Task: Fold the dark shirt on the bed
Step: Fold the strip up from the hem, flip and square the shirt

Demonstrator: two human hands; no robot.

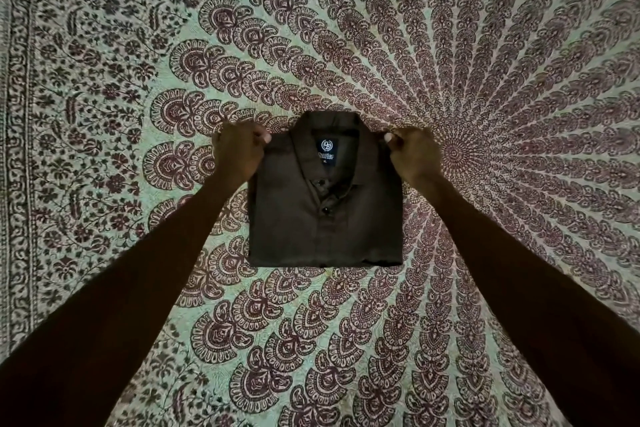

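Note:
The dark brown shirt (294,218) lies on the bed as a compact folded rectangle, collar at the far end, buttoned placket facing up, a blue neck label visible inside the collar. My left hand (239,152) pinches the shirt's far left shoulder corner. My right hand (414,154) pinches the far right shoulder corner. Both fists are closed on the fabric, and both arms reach forward from the near edge.
A bedspread (346,340) with a pale green ground and dark red paisley fan pattern covers the whole bed. Its patterned border (20,149) runs along the left side.

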